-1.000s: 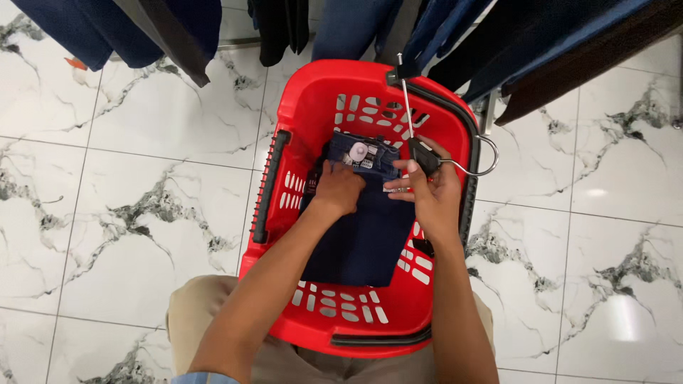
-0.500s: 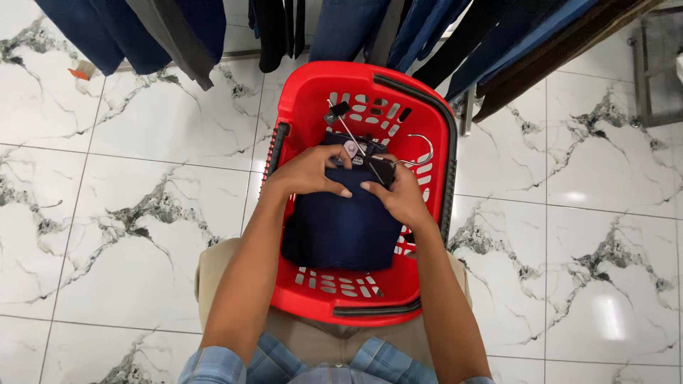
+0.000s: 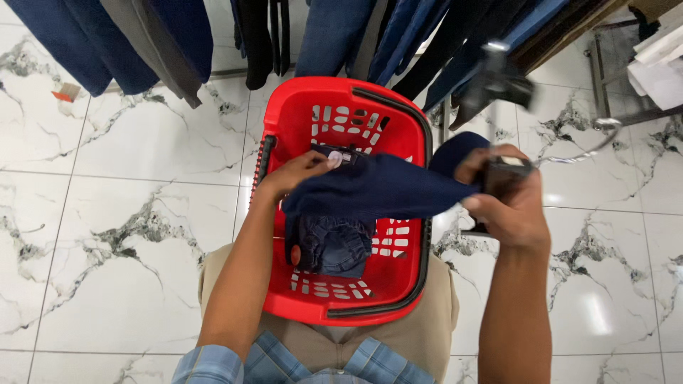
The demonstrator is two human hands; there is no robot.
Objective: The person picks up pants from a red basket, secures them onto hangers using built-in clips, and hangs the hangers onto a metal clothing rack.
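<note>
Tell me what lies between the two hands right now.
The head view shows a dark blue garment stretched from left hand to right hand, above the red basket.

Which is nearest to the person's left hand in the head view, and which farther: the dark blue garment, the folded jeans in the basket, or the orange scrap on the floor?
From the left hand:
1. Dark blue garment, held in it, stretched across to the right.
2. Folded jeans, just below, inside the red basket.
3. Orange scrap, far left on the floor.

I'm in a clothing shop: trousers (image 3: 334, 35) hang in a row from a rail above the marble floor (image 3: 128, 213), and a red shopping basket (image 3: 334, 107) rests on my lap.
</note>
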